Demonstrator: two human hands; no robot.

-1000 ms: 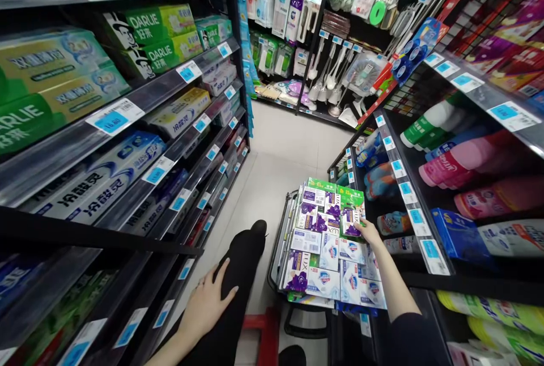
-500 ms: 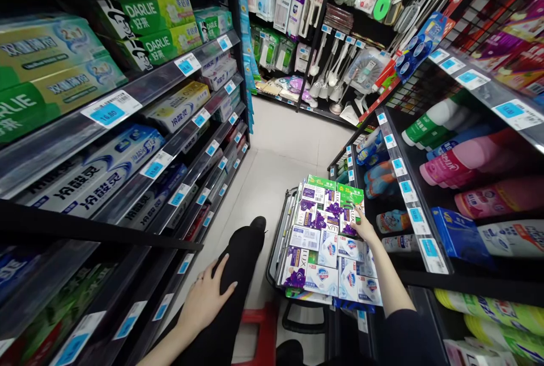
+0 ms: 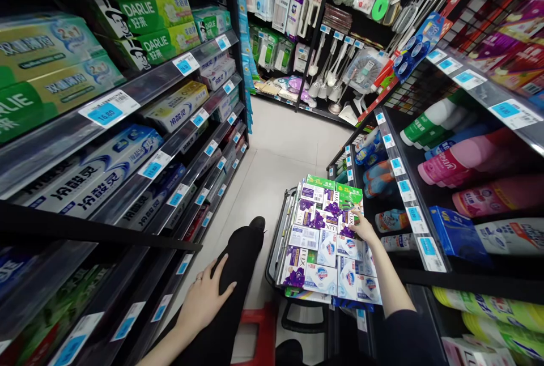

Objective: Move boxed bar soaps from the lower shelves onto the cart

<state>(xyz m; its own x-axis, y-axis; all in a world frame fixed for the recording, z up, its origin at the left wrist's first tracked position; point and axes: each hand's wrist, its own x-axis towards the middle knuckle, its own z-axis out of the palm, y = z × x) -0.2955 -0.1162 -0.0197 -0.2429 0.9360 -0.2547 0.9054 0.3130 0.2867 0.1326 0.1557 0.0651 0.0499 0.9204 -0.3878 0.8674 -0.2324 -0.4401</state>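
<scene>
My left hand [image 3: 204, 292] lies flat on my black-trousered knee, its fingers spread and nothing in it. At the far right side of a stack of boxed soaps, my right hand [image 3: 362, 226] reaches down with its fingers over a purple and white LUX soap box [image 3: 347, 222]. Whether the fingers grip that box or only touch it I cannot make out. Around it lie more LUX boxes [image 3: 305, 213], green boxes [image 3: 319, 182] at the far end, and white and blue soap boxes [image 3: 321, 279] nearer me. A black-rimmed cart [image 3: 270, 258] carries the stack.
Toothpaste shelves [image 3: 161, 165] line the left; bottle shelves [image 3: 403, 184] stand close on the right. Brushes and other goods hang on a rack [image 3: 317, 54] ahead. A red stool [image 3: 264, 326] is below me. Pale floor tiles [image 3: 276, 179] run between the shelves.
The view has shifted very slightly. My right hand stays over the LUX boxes with barely any movement, and my left hand rests on the knee as before.
</scene>
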